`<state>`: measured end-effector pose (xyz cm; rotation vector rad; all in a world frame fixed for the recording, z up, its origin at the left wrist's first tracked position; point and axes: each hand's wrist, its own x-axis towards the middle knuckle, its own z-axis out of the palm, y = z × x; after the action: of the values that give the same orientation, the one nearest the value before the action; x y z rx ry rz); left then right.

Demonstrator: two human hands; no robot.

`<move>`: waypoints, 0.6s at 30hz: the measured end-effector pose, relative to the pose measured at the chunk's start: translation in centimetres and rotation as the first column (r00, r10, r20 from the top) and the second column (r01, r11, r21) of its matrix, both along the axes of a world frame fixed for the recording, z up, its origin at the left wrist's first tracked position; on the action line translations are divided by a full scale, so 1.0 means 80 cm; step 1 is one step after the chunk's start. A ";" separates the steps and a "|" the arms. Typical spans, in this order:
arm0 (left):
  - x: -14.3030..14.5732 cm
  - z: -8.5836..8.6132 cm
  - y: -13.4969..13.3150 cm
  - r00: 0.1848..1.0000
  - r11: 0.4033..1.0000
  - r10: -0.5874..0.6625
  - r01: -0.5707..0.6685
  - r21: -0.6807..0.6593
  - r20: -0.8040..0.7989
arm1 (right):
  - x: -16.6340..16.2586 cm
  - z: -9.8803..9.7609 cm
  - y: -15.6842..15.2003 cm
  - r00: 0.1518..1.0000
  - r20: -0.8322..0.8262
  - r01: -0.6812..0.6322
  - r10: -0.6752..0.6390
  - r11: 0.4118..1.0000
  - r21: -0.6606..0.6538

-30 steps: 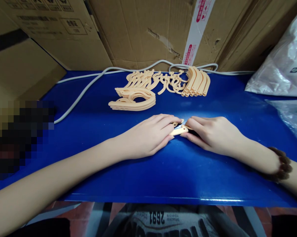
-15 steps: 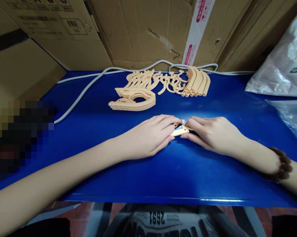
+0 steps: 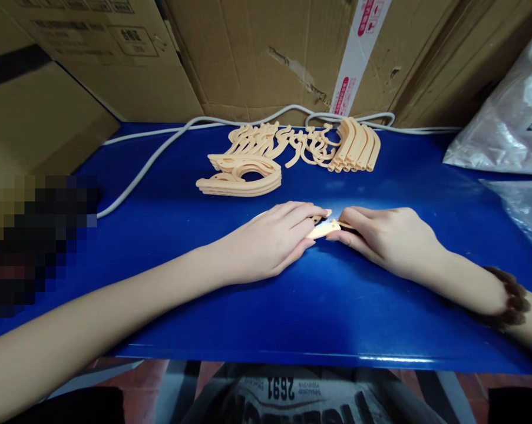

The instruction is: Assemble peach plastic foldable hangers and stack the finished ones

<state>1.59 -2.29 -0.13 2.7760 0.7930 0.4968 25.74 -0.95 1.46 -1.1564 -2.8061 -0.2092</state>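
My left hand (image 3: 274,242) is closed over a cream plastic hanger part (image 3: 323,230), most of it hidden under the palm. Its end, with a small hole, sticks out past the fingertips. From the other side my right hand (image 3: 392,240) pinches a thin cream plastic piece (image 3: 346,224) that meets this end; its shape is mostly covered. Behind the hands lies a stack of folded cream hangers (image 3: 243,187). Farther back are several loose hooks (image 3: 297,147), curved parts (image 3: 254,138) and a bundle of hanger arms (image 3: 356,147).
The blue table (image 3: 266,318) carries all of this. A white cable (image 3: 151,171) runs along its back, before cardboard boxes (image 3: 248,59). Plastic bags (image 3: 504,129) lie at the right. A blurred-out dark object (image 3: 40,247) is at the left edge.
My right hand has drawn slightly to the right, showing more of the joint between the two pieces. The left hand keeps its hold. The whole view has shifted a little.
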 end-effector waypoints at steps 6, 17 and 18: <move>0.001 0.000 -0.001 1.000 1.000 -0.013 0.013 -0.010 0.001 | 0.001 0.001 -0.001 0.999 -0.005 -0.048 0.048 0.999 -0.019; 0.000 0.001 0.000 1.000 0.999 -0.006 0.007 -0.046 0.026 | 0.000 0.004 0.000 0.996 -0.061 0.048 -0.059 0.984 -0.173; 0.000 0.000 0.000 1.000 0.999 -0.007 0.008 -0.041 0.025 | 0.000 0.004 0.000 0.996 -0.067 0.048 -0.061 0.981 -0.188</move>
<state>1.58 -2.31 -0.10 2.7288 0.7776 0.5064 25.76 -0.96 1.78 -1.2517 -2.7807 0.0918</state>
